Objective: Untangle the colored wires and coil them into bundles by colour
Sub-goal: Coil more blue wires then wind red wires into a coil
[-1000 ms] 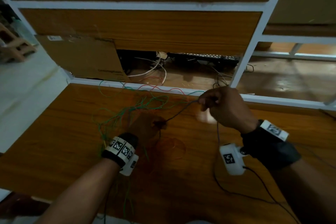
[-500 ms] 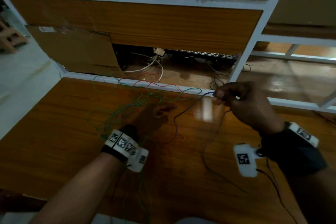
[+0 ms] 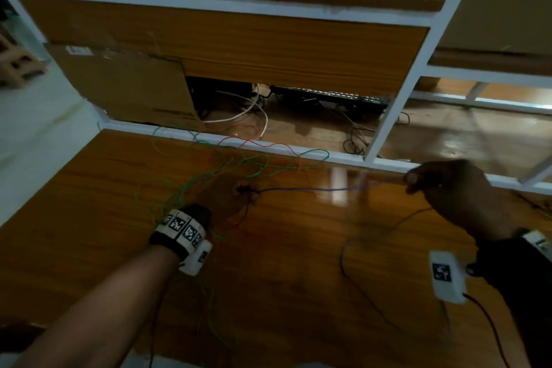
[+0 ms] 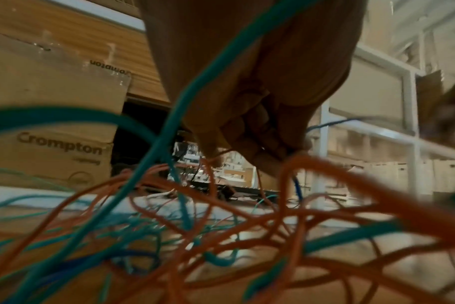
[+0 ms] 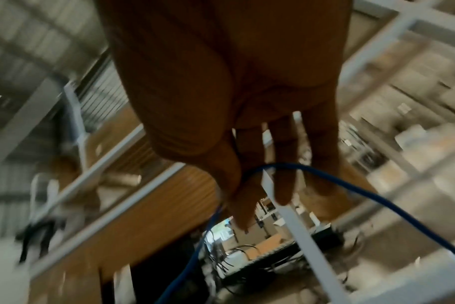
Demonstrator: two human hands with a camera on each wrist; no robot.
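A tangle of thin green wires (image 3: 179,193) and red wires (image 3: 270,145) lies on the wooden table (image 3: 298,293) toward its far edge. My left hand (image 3: 246,190) rests on the tangle and pinches the blue wire (image 3: 328,189) where it leaves the knot. The blue wire runs taut to my right hand (image 3: 410,184), which pinches it between thumb and fingers near the table's far right edge. In the left wrist view, curled fingers (image 4: 268,142) hold strands above red wires (image 4: 312,207) and green wire (image 4: 169,125). The right wrist view shows the blue wire (image 5: 325,176) looping past my fingers (image 5: 283,185).
A white frame rail (image 3: 298,155) borders the table's far edge, with a white post (image 3: 397,104) rising from it. Behind it stand a cardboard box (image 3: 125,86), a keyboard (image 3: 331,97) and white cables (image 3: 239,116). Slack blue wire (image 3: 343,251) trails over the table toward me.
My right hand has moved to the right along the far edge, drawing the blue wire out straight and taut. The left hand has stayed on the tangle.
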